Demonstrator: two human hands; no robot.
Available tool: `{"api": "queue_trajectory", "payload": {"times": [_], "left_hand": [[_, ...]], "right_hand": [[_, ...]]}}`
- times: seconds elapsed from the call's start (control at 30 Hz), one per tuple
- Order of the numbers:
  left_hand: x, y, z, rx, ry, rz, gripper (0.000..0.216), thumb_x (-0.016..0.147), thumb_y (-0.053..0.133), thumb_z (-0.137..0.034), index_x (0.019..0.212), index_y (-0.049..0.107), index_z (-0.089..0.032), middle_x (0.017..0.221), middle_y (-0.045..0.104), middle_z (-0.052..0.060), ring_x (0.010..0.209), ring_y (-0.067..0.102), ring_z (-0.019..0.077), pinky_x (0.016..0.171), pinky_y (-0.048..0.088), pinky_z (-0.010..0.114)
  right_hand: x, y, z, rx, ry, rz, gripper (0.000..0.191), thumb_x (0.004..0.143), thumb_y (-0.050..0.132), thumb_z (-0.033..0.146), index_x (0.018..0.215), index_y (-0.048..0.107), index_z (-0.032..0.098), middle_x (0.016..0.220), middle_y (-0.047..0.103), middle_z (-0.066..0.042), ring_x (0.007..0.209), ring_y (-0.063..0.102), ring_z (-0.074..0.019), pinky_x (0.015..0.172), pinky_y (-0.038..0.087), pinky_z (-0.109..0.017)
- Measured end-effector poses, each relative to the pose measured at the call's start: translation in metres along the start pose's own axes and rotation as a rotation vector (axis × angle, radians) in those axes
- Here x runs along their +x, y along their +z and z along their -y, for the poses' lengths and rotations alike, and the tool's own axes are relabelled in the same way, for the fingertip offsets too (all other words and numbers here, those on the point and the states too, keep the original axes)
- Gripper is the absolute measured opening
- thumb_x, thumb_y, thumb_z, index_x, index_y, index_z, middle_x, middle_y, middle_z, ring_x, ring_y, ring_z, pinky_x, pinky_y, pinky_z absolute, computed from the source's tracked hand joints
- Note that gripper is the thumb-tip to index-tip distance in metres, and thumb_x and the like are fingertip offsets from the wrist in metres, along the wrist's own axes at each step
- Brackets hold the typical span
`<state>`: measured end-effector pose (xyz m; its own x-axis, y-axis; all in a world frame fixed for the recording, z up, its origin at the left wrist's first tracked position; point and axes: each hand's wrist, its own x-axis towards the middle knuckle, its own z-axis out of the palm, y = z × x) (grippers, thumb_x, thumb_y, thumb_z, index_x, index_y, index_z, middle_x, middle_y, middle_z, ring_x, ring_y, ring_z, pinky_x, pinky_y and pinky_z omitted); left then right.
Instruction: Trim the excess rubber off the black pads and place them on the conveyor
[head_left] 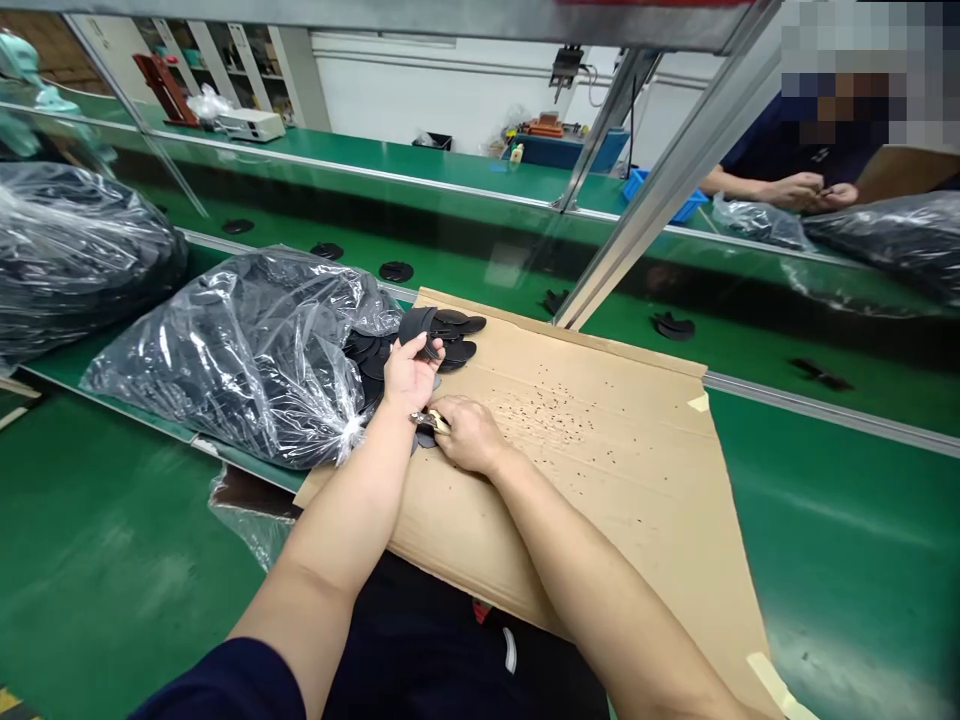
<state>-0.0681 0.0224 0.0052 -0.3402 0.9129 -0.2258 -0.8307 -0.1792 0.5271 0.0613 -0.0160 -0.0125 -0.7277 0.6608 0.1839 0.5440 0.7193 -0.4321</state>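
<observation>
My left hand (411, 372) is closed on a curved black plastic part (417, 322), held up over the cardboard sheet. Just below it my right hand (471, 432) grips a small pair of cutting pliers (426, 422), whose metal jaws point left toward my left wrist. More flat black parts (457, 352) with rounded ends lie in a loose pile beside and behind my left hand. The cardboard sheet (637, 440) under both hands carries many tiny dark scraps (555, 415). Whether the jaws are closed is too small to tell.
A clear plastic bag (247, 350) full of black parts lies at left, with another bag (75, 260) beyond it. Black parts (395, 271) sit spaced along the green belt (480, 250) behind. A metal post (667, 160) rises at right; a co-worker's hands (810, 192) are past it.
</observation>
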Motion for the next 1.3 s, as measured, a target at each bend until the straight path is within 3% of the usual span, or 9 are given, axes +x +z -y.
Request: {"api": "queue_trajectory", "payload": {"times": [0.13, 0.47, 0.63, 0.7, 0.87, 0.97, 1.03, 1.13, 1.3], "left_hand": [[-0.001, 0.0, 0.005, 0.061, 0.007, 0.038, 0.018, 0.073, 0.063, -0.007, 0.081, 0.051, -0.018, 0.07, 0.06, -0.003, 0.065, 0.065, 0.0122, 0.065, 0.052, 0.026], [0.001, -0.001, 0.006, 0.136, -0.016, 0.031, 0.019, 0.071, 0.066, -0.009, 0.076, 0.049, -0.016, 0.067, 0.061, -0.001, 0.064, 0.065, 0.0136, 0.063, 0.052, 0.026], [-0.001, 0.0, 0.007, 0.2, -0.055, 0.018, 0.013, 0.074, 0.063, -0.012, 0.078, 0.052, -0.014, 0.068, 0.064, 0.001, 0.061, 0.065, 0.0131, 0.059, 0.052, 0.024], [-0.006, 0.0, 0.012, 0.289, -0.076, 0.038, 0.013, 0.074, 0.063, -0.013, 0.082, 0.053, -0.015, 0.071, 0.065, 0.003, 0.061, 0.065, 0.0143, 0.055, 0.052, 0.024], [-0.029, 0.004, 0.033, 0.514, -0.322, 0.235, 0.019, 0.073, 0.064, -0.012, 0.091, 0.056, -0.014, 0.073, 0.067, 0.006, 0.061, 0.066, 0.018, 0.053, 0.054, 0.028], [-0.041, 0.007, 0.044, 0.552, -0.544, 0.327, 0.02, 0.078, 0.063, -0.017, 0.097, 0.06, -0.012, 0.078, 0.068, 0.01, 0.063, 0.067, 0.0189, 0.055, 0.056, 0.03], [-0.044, 0.007, 0.047, 0.539, -0.669, 0.356, 0.024, 0.083, 0.06, -0.024, 0.103, 0.062, -0.01, 0.082, 0.068, 0.012, 0.064, 0.068, 0.0193, 0.057, 0.057, 0.031], [-0.045, 0.006, 0.048, 0.503, -0.748, 0.381, 0.031, 0.086, 0.059, -0.035, 0.104, 0.064, -0.01, 0.083, 0.068, 0.012, 0.067, 0.068, 0.0193, 0.057, 0.058, 0.031], [-0.043, 0.004, 0.047, 0.51, -0.548, 0.358, 0.039, 0.07, 0.078, -0.023, 0.106, 0.063, -0.018, 0.089, 0.069, 0.006, 0.071, 0.067, 0.017, 0.06, 0.058, 0.03]], "right_hand": [[-0.005, 0.005, 0.001, 0.002, 0.003, -0.097, 0.017, 0.081, 0.053, 0.02, 0.097, 0.061, 0.019, 0.096, 0.067, -0.007, 0.091, 0.057, -0.0211, 0.088, 0.042, -0.03], [0.0, 0.012, 0.009, -0.11, 0.059, -0.086, 0.012, 0.08, 0.054, 0.021, 0.091, 0.06, 0.019, 0.094, 0.066, -0.008, 0.09, 0.057, -0.0229, 0.084, 0.042, -0.032], [-0.011, 0.001, 0.0, -0.062, 0.057, -0.107, 0.014, 0.076, 0.056, 0.016, 0.089, 0.062, 0.02, 0.087, 0.066, -0.005, 0.084, 0.058, -0.021, 0.082, 0.044, -0.031], [-0.023, -0.009, -0.01, 0.012, 0.088, -0.287, 0.014, 0.078, 0.054, 0.014, 0.087, 0.062, 0.021, 0.085, 0.065, -0.005, 0.081, 0.059, -0.0199, 0.079, 0.046, -0.031], [-0.052, -0.026, -0.031, 0.23, 0.19, -0.979, 0.01, 0.084, 0.055, 0.02, 0.093, 0.06, 0.02, 0.085, 0.062, -0.004, 0.078, 0.06, -0.0179, 0.076, 0.05, -0.032], [-0.059, -0.028, -0.034, 0.225, 0.187, -1.178, 0.01, 0.082, 0.059, 0.018, 0.092, 0.06, 0.02, 0.084, 0.062, -0.004, 0.078, 0.061, -0.0181, 0.075, 0.051, -0.033], [-0.06, -0.029, -0.033, 0.188, 0.162, -1.207, 0.012, 0.081, 0.059, 0.017, 0.092, 0.06, 0.021, 0.085, 0.063, -0.005, 0.079, 0.061, -0.0186, 0.075, 0.051, -0.035], [-0.06, -0.03, -0.035, 0.156, 0.101, -1.132, 0.017, 0.08, 0.058, 0.015, 0.095, 0.061, 0.022, 0.088, 0.064, -0.006, 0.08, 0.062, -0.0193, 0.074, 0.052, -0.035], [-0.061, -0.029, -0.041, 0.183, 0.071, -0.967, 0.029, 0.073, 0.055, 0.011, 0.099, 0.061, 0.022, 0.092, 0.064, -0.006, 0.087, 0.062, -0.0214, 0.08, 0.052, -0.037]]}}
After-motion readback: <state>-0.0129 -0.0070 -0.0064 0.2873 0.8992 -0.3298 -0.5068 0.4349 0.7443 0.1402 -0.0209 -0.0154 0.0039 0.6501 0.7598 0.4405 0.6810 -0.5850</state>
